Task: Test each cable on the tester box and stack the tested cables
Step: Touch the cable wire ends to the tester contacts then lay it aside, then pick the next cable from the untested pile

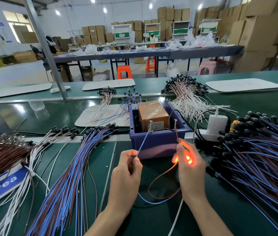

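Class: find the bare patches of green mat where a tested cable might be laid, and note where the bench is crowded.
Bare mat lies between the blue-brown bundle and the left hand; more between the forearms, below the held cable. Crowded: the blue pile right, white heap behind the tester box.

Tester box [158,145]: purple, on the green worktop [151,222], brown block [151,113] inside, two screws upright at its near wall.

Left grip [126,169], in front of the box, pinches the blue lead [144,143]; the lead's end touches the left screw [151,126].

Right grip [191,166], in front of the box's right corner, holds the brown lead [177,135], which runs up to the right screw [175,124]. An orange lamp [188,159] glows between its fingers.

Cable slack [151,203] loops on the worktop in front of the box.

Blue-brown bundle [77,167] left of the box, a larger heap [262,159] to its right, white cables [185,99] behind it.
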The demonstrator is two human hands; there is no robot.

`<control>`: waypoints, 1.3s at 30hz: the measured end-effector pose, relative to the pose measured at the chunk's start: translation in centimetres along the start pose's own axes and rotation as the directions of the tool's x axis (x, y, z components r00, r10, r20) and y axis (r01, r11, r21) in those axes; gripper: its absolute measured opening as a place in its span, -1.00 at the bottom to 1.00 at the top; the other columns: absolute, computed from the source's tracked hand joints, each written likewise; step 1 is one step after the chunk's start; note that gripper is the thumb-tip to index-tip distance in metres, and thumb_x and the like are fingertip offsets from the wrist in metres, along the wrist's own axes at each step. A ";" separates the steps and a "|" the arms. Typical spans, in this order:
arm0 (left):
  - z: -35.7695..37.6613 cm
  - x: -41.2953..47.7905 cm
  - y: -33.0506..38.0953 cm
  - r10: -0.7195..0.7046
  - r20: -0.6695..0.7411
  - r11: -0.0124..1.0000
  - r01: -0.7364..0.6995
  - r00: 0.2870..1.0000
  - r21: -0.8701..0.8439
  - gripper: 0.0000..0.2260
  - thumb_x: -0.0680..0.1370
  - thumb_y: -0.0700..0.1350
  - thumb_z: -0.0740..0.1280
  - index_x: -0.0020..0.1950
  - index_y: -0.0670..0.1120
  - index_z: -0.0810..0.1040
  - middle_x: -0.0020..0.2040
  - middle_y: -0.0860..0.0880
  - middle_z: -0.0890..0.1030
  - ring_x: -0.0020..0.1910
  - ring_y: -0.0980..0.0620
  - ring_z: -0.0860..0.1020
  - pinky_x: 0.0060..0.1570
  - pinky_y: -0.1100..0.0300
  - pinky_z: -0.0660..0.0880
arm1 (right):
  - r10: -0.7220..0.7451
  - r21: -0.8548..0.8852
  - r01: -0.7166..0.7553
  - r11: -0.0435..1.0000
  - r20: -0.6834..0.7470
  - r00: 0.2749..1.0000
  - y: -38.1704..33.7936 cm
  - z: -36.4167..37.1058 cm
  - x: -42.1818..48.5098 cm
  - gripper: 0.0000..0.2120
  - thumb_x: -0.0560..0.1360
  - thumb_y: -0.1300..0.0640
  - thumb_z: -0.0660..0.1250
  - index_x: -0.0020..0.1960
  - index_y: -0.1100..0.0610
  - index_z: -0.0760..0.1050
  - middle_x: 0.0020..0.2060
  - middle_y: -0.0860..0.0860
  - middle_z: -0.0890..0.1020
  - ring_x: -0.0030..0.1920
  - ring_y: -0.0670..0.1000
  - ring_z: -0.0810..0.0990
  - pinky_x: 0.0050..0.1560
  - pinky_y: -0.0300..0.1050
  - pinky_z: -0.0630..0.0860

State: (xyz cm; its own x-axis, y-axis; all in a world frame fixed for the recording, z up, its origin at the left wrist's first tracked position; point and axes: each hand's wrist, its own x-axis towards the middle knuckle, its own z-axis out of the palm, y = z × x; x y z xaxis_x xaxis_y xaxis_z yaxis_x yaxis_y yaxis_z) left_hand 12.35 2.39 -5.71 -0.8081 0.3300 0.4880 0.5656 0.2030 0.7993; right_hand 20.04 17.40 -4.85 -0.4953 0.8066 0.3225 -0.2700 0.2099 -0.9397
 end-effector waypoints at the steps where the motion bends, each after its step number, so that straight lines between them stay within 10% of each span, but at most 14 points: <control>1: 0.0 0.0 0.0 -0.001 0.001 1.000 0.001 1.000 0.003 -0.86 0.63 -0.09 0.25 0.05 0.19 0.42 -0.39 0.08 0.43 -0.43 0.12 0.33 -0.42 0.29 0.31 | 0.004 0.000 -0.004 1.000 0.001 1.000 0.0 0.0 0.0 -0.87 0.65 -0.01 0.31 0.16 -0.11 0.59 -0.36 -0.05 0.62 -0.29 -0.17 0.58 -0.17 -0.45 0.43; 13: -0.2 0.0 0.2 -0.019 -0.047 0.999 0.017 0.999 -0.043 -0.86 0.63 -0.03 0.20 0.08 0.23 0.36 -0.45 0.10 0.44 -0.51 0.15 0.31 -0.49 0.29 0.25 | 0.020 0.076 -0.020 0.997 0.004 1.000 -0.1 0.1 0.0 -0.84 0.66 0.09 0.27 0.13 -0.09 0.61 -0.40 -0.05 0.58 -0.34 -0.13 0.53 -0.22 -0.40 0.46; 19: -0.6 0.1 0.5 -0.114 -0.108 0.988 0.101 0.988 -0.114 -0.76 0.63 -0.08 0.17 0.12 0.30 0.30 -0.34 -0.08 0.52 -0.47 0.02 0.38 -0.40 -0.09 0.38 | 0.024 0.068 -0.024 0.997 -0.002 1.000 -0.1 -0.2 -0.2 -0.79 0.68 0.10 0.23 0.05 -0.09 0.62 -0.33 -0.07 0.64 -0.30 -0.16 0.55 -0.20 -0.46 0.43; 27: -0.9 0.5 0.1 -0.268 -0.141 0.959 0.250 0.953 -0.134 -0.75 0.67 -0.10 0.16 0.16 0.29 0.33 -0.23 0.03 0.65 -0.34 -0.04 0.57 -0.32 0.12 0.47 | 0.164 0.131 -0.161 0.978 -0.008 0.986 -0.7 -1.0 -0.5 -0.72 0.70 -0.11 0.11 0.06 -0.19 0.61 -0.24 -0.09 0.62 -0.41 -0.16 0.36 -0.40 -0.35 0.34; 33: -1.3 0.0 0.3 -0.294 -0.193 0.953 0.273 0.936 -0.130 -0.75 0.67 -0.12 0.17 0.32 0.13 0.34 0.02 0.12 0.66 -0.30 0.14 0.56 -0.34 0.29 0.44 | 0.242 0.397 -0.267 0.878 0.112 0.964 -1.9 -2.0 -1.1 -0.40 0.53 -0.34 0.05 0.26 0.09 0.49 -0.33 -0.02 0.50 -0.60 -0.13 0.19 -0.59 -0.34 0.14; 39: -1.8 -1.1 2.6 -0.021 -0.280 0.983 0.070 0.960 0.167 -0.67 0.63 -0.23 0.26 0.40 -0.12 0.39 0.39 -0.06 0.32 0.41 0.10 0.25 0.30 0.13 0.29 | 0.367 0.588 -0.432 0.684 0.235 0.900 -3.4 -3.6 -1.8 -0.31 0.52 -0.39 0.06 0.33 0.12 0.46 -0.39 -0.04 0.42 -0.50 -0.09 0.23 -0.51 -0.20 0.19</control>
State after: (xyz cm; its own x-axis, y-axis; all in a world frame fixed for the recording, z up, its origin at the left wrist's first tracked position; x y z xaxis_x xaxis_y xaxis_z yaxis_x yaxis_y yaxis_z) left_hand 14.40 0.87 -3.48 -0.8334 0.0544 0.5500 0.5272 0.3766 0.7617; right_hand 24.75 17.24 -2.67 -0.7389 0.6733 -0.0275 -0.4559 -0.5295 -0.7154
